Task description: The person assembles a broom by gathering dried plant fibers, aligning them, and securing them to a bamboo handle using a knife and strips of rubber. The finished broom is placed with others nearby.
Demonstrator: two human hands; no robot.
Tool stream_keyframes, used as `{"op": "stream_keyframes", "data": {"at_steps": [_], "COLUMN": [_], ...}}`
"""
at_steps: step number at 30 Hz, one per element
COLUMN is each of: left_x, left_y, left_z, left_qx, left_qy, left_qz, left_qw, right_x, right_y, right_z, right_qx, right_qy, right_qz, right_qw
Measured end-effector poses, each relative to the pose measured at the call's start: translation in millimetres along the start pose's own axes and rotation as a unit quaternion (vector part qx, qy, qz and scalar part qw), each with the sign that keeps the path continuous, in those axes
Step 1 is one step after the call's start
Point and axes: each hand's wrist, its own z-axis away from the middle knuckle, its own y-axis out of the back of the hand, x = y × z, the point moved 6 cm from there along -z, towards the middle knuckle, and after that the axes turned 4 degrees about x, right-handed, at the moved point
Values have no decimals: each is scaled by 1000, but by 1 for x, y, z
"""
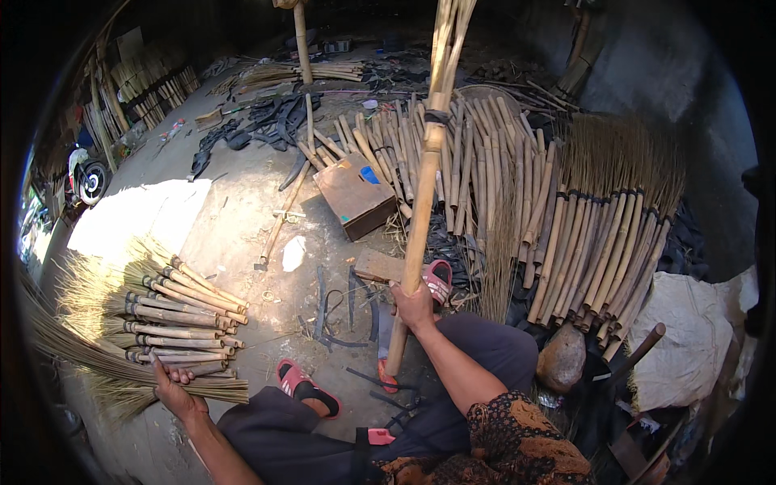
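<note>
My right hand (414, 307) is wrapped around a long bamboo pole (422, 214), which stands nearly upright between my knees. The top of the pole is split into strips, and a black band (436, 118) circles it below the split. In my left hand (176, 394), fingers closed, lies a bundle of thin stiff sticks (222, 391). Its longer ends sweep away to the left. Just beyond that hand, several short brooms (190, 318) with bamboo handles lie in a pile, bristles to the left. An orange-red object (387, 375), unclear in kind, shows by the pole's lower end.
A cardboard box (356, 198) sits ahead, beside a large heap of bamboo handles (477, 162). More brooms (594, 242) lean at right, near a stone (561, 358) and a pale sack (683, 339). Black strips (323, 311) litter the floor; a long-handled tool (281, 226) lies farther off.
</note>
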Motion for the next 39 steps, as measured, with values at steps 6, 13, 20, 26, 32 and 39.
{"op": "stream_keyframes", "data": {"at_steps": [6,13,20,26,32,39], "left_x": [17,35,29,17,11,0], "left_y": [20,35,18,-30,-43,13], "left_z": [1,-2,-3,30,46,2], "left_qx": [4,7,-33,-166,-331,-355], "left_qy": [-22,-78,-88,-176,-115,2], "left_qz": [25,23,21,-110,-233,-177], "left_qw": [999,997,995,964,907,918], "right_x": [119,211,55,-152,-172,-108], "right_y": [-75,-76,-176,-269,-287,-255], "right_z": [108,189,141,210,233,178], "right_qx": [-285,-519,-424,-467,-494,-449], "right_qy": [2,6,114,433,306,207], "right_qz": [372,495,302,85,-4,124], "right_qw": [883,697,846,766,814,860]}}
